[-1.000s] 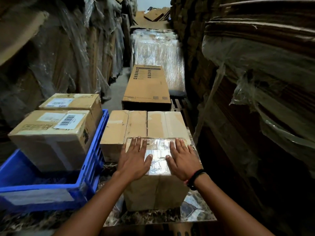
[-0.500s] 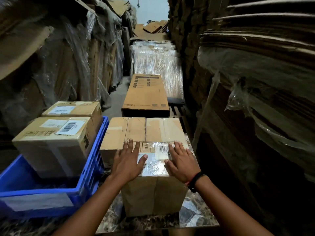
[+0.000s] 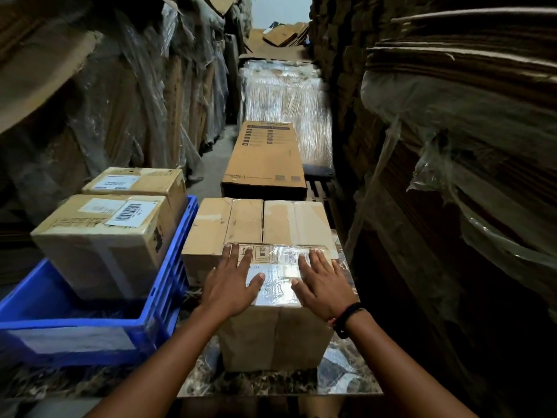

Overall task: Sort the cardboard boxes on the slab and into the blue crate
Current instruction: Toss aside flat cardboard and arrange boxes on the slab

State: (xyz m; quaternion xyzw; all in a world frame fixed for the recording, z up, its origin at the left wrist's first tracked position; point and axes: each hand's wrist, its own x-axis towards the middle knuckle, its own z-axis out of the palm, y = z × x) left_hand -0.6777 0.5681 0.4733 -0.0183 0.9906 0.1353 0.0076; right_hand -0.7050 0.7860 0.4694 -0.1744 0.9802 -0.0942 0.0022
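Note:
A taped cardboard box (image 3: 275, 336) stands on the dark marbled slab (image 3: 337, 378) right in front of me. My left hand (image 3: 230, 285) and my right hand (image 3: 321, 285) lie flat on its shiny top, fingers straight. Behind it, touching, sits a wider plain box (image 3: 256, 224). To the left, the blue crate (image 3: 72, 330) holds a labelled box with a barcode (image 3: 102, 242) and a second labelled box (image 3: 135, 182) behind that one.
A long printed carton (image 3: 265, 158) lies further down the aisle, with a shrink-wrapped pallet load (image 3: 283, 98) beyond it. Stacks of flat cardboard under plastic wall both sides: left (image 3: 114, 95) and right (image 3: 452, 131). A narrow strip of floor (image 3: 211, 167) runs between.
Both hands stay flat on the near box's top. The view has tilted up slightly, so the boxes and crate sit lower in the frame. Nothing was lifted or let go.

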